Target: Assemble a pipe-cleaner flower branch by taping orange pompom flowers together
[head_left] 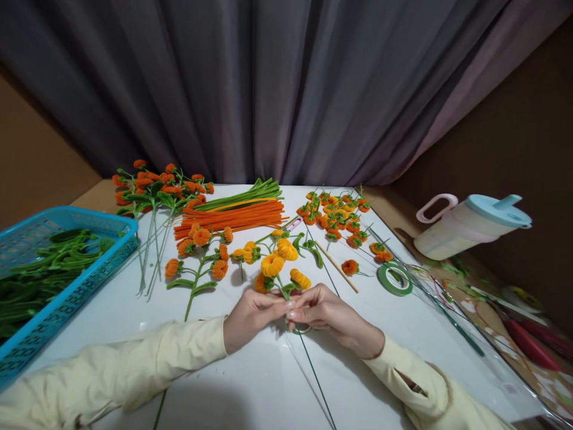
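Left hand (249, 315) and right hand (323, 312) meet fingertip to fingertip at 6 o'clock on the white table (134, 310), both pinching the stem of a yellow flower sprig (278, 266) whose fuzzy, coiled chenille heads fan toward 12. The thin green wire (313, 373) trailing below could kink or slip if the pinch loosens. A glossy green tape roll (394, 279) lies at 3 o'clock
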`<state>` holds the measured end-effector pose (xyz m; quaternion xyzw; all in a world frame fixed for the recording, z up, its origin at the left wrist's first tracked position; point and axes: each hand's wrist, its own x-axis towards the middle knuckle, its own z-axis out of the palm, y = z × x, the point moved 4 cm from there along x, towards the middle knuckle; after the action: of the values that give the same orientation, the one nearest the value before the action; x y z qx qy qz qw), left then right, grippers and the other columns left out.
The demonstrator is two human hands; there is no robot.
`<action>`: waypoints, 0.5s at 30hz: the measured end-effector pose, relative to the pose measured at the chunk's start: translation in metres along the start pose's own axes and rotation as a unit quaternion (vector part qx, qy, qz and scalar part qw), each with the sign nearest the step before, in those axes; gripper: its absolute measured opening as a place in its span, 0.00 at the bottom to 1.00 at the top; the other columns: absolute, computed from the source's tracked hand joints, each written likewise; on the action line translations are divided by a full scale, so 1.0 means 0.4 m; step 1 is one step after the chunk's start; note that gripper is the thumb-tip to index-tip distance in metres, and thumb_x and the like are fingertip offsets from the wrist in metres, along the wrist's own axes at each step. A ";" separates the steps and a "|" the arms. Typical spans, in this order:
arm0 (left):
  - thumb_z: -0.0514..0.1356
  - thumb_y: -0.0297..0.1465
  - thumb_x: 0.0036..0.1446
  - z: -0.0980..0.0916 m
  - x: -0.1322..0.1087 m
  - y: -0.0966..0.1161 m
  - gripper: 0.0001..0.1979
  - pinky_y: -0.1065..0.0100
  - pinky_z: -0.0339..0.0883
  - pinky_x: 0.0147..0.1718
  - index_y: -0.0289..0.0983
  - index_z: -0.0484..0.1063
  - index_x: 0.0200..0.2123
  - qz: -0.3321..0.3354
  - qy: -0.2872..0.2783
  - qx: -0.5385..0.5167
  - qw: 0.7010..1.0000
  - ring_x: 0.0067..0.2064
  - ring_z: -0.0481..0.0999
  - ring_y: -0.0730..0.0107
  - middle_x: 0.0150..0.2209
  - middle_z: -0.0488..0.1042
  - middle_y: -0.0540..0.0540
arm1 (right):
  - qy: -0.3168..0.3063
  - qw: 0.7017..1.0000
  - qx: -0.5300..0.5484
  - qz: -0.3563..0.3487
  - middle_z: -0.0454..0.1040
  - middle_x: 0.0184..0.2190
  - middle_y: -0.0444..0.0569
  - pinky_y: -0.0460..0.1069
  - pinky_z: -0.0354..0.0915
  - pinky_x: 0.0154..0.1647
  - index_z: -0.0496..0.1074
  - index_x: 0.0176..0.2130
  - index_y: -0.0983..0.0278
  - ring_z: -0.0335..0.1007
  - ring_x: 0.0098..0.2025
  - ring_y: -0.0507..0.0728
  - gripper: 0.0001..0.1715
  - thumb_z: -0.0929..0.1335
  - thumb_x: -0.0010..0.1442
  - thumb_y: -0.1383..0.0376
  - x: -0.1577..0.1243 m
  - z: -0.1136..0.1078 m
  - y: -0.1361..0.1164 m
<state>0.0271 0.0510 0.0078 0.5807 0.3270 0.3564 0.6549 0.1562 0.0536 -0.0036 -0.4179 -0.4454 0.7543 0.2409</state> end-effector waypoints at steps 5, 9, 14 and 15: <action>0.58 0.35 0.53 -0.014 -0.001 -0.017 0.12 0.69 0.65 0.45 0.35 0.79 0.26 -0.030 0.076 0.003 0.997 0.37 0.76 0.65 0.31 0.80 0.47 | 0.083 0.996 -0.012 -0.035 0.68 0.17 0.46 0.43 0.40 0.15 0.75 0.20 0.71 0.47 0.16 0.44 0.14 0.75 0.41 0.60 -0.011 -0.003 -0.017; 0.61 0.36 0.49 -0.027 -0.009 -0.031 0.11 0.70 0.68 0.41 0.35 0.80 0.31 -0.068 0.128 0.029 0.989 0.40 0.76 0.62 0.36 0.80 0.47 | 0.153 0.982 -0.063 -0.090 0.69 0.18 0.46 0.45 0.52 0.22 0.74 0.20 0.69 0.56 0.21 0.48 0.13 0.72 0.45 0.61 -0.024 0.000 -0.024; 0.61 0.37 0.49 -0.022 -0.011 -0.027 0.13 0.69 0.68 0.38 0.32 0.79 0.29 -0.080 0.133 0.038 0.987 0.37 0.76 0.61 0.31 0.80 0.46 | 0.228 0.943 -0.197 -0.145 0.66 0.17 0.44 0.45 0.53 0.23 0.72 0.18 0.67 0.56 0.21 0.49 0.12 0.68 0.48 0.63 -0.035 0.025 -0.018; 0.61 0.37 0.49 -0.021 -0.011 -0.028 0.13 0.69 0.68 0.37 0.32 0.79 0.28 -0.082 0.139 0.034 0.986 0.36 0.76 0.62 0.30 0.80 0.46 | 0.235 0.937 -0.213 -0.149 0.66 0.18 0.44 0.45 0.54 0.23 0.72 0.19 0.67 0.56 0.22 0.49 0.12 0.68 0.49 0.63 -0.035 0.031 -0.016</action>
<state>0.0185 0.0511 -0.0041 0.5184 0.4731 0.3676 0.6101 0.1529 0.0405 0.0108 -0.5534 -0.5834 0.4777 0.3538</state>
